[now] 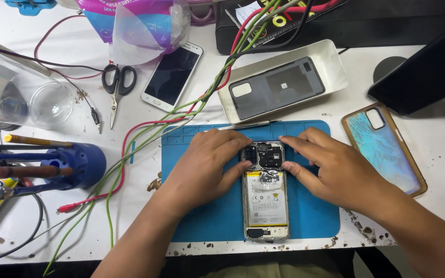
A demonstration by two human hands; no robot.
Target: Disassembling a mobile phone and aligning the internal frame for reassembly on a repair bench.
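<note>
Both hands on the opened phone

My left hand and right hand are pressing fingertips on the backless phone lying between them, grasping nothing; its pale battery and dark board are showing.

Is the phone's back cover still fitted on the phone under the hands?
No, the opened phone on the blue mat shows its battery, while the grey back cover lies apart in the white tray.

The light is bright and even, coming from above. Shadows under the hands are soft. The white table glares slightly. The picture is sharp, with edges bending a little.
</note>
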